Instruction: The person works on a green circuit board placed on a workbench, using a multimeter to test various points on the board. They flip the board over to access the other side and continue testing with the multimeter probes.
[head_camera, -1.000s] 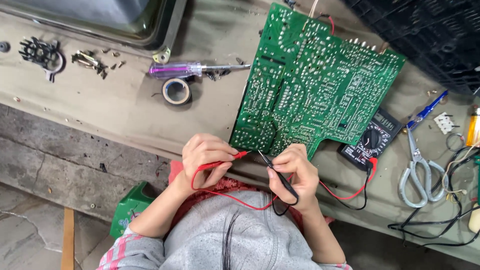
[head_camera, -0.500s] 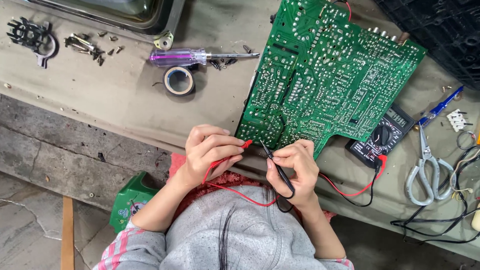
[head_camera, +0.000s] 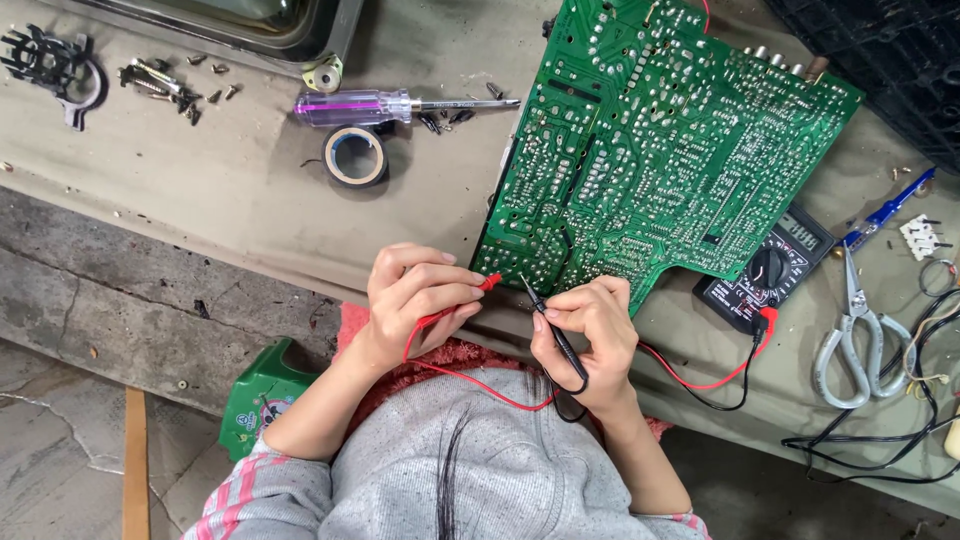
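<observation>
A large green circuit board (head_camera: 660, 150) lies solder side up on the workbench. My left hand (head_camera: 415, 300) pinches a red test probe (head_camera: 470, 295) whose tip sits at the board's near left corner. Beside it, my right hand (head_camera: 590, 335) grips a black test probe (head_camera: 553, 335) like a pen, its tip also at that near edge. Red and black leads (head_camera: 700, 385) run from both probes to a black multimeter (head_camera: 765, 270) partly tucked under the board's right side.
A purple-handled screwdriver (head_camera: 375, 106), a roll of black tape (head_camera: 356, 156) and loose screws (head_camera: 165, 80) lie at the back left. Scissors (head_camera: 860, 345), a blue tool (head_camera: 885, 210) and black cables (head_camera: 880, 450) crowd the right. A green stool (head_camera: 262, 395) stands below the bench edge.
The view has shifted slightly, so the board and tools sit a little further right in frame. Both hands keep the probes at the board's near corner.
</observation>
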